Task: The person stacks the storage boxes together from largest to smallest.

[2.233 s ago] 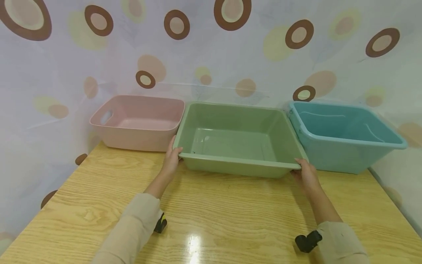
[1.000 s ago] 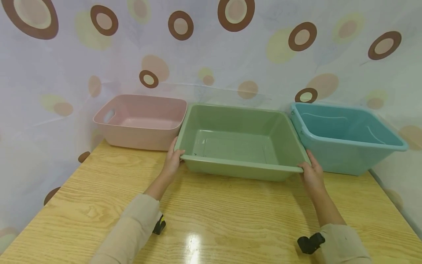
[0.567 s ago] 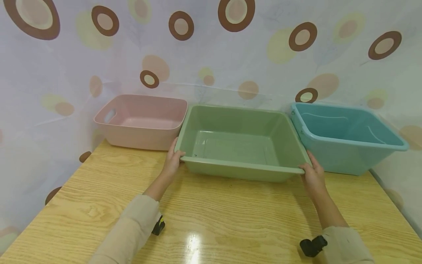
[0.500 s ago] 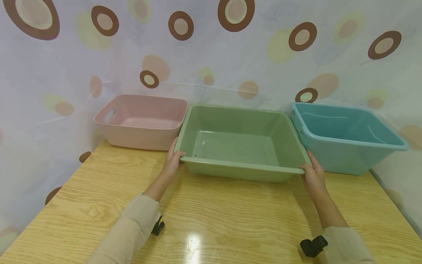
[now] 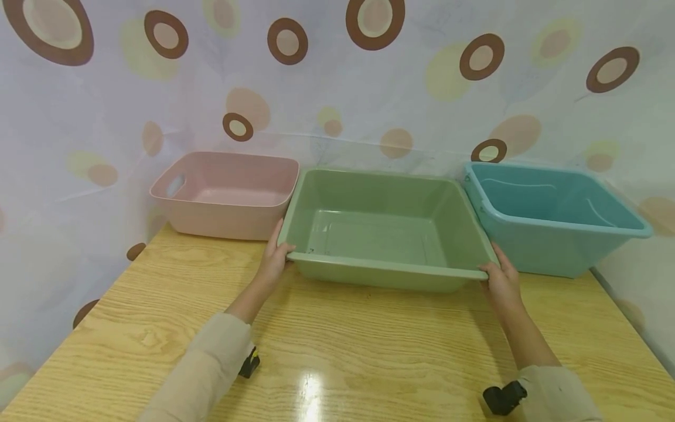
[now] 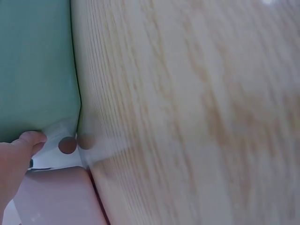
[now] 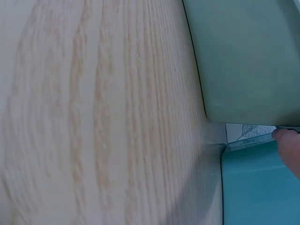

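A green plastic basin (image 5: 379, 234) stands on the wooden table between two other tubs, with a small dark speck inside near its front left corner. My left hand (image 5: 273, 258) grips its front left corner, thumb over the rim and fingers along the outside. At the front right corner my right hand (image 5: 501, 281) holds the rim in the same way, close beside the blue tub (image 5: 554, 246). In the left wrist view the left hand (image 6: 16, 159) shows at the basin's corner. Only a fingertip of the right hand (image 7: 288, 147) appears in the right wrist view.
A pink tub (image 5: 227, 220) with a handle slot sits left of the basin, near the table's left edge. The blue tub is near the right edge. Behind them hangs a patterned cloth (image 5: 337, 88). The wooden table (image 5: 369, 346) stretches toward me.
Since the earliest frame, the basin's front edge has come slightly nearer to me. My right hand has shifted a little right, its fingers now along the basin's right side. Both hands keep their hold.
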`<state>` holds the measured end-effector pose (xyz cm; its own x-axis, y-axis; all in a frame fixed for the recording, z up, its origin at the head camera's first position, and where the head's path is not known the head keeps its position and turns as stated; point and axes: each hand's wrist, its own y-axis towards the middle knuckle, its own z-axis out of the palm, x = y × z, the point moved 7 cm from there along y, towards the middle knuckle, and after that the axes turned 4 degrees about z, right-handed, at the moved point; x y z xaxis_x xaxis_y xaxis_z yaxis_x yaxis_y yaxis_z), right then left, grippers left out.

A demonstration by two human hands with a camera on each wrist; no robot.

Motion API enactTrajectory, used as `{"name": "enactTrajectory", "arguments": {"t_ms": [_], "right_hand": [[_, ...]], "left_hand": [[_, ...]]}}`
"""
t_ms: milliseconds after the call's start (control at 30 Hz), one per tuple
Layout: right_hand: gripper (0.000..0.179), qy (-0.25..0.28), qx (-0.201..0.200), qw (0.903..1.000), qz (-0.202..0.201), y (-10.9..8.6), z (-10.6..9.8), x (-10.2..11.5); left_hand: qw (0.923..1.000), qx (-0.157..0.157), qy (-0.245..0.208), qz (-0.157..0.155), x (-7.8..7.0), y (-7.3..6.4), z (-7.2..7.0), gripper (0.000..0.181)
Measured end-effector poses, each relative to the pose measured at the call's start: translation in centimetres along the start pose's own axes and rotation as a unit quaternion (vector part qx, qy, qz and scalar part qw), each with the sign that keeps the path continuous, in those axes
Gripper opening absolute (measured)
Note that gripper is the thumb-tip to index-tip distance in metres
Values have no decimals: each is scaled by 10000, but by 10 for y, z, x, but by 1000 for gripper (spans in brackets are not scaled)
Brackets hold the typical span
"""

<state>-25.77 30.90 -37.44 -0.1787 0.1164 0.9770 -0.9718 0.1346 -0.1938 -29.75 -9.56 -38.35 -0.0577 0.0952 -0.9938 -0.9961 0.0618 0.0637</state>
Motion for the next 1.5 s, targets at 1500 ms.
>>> {"name": "enactTrajectory", "arguments": {"t_ms": [1500], "right_hand": [[66, 145, 154, 9995, -254, -12, -1, -2]], "left_hand": [[9997, 98, -95, 204, -1, -12, 1, 72]]}}
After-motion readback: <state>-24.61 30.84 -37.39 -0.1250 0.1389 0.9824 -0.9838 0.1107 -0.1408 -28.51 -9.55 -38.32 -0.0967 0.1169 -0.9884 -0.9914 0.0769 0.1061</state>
